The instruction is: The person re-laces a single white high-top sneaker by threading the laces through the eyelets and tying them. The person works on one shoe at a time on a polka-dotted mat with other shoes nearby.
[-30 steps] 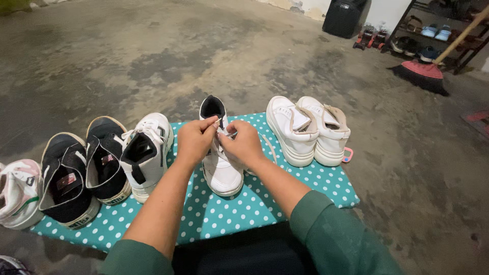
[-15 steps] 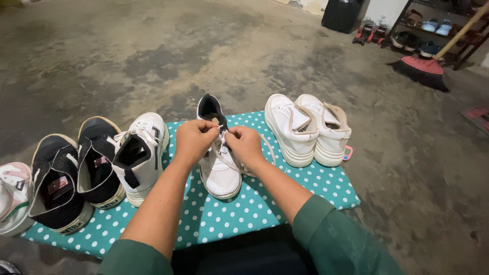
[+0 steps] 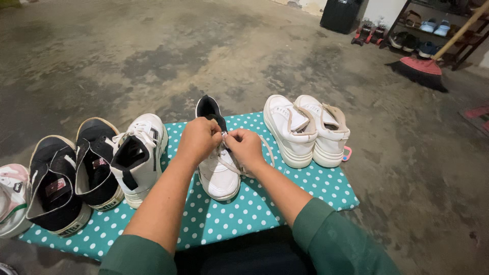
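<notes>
Both hands, left hand point(image 3: 198, 138) and right hand point(image 3: 246, 147), pinched the laces point(image 3: 228, 164) of a white sneaker point(image 3: 218, 175). It stood on a teal polka-dot mat point(image 3: 244, 209) between other shoes.

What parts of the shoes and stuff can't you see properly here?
Head view, the only one:
- White sneaker: its laces and tongue are hidden behind the left hand and right hand.
- Pink-and-white shoe: cut off by the left edge.
- Shoes on the rack: too small and far to tell apart.
- Broom: its handle runs off the top right corner.
</notes>
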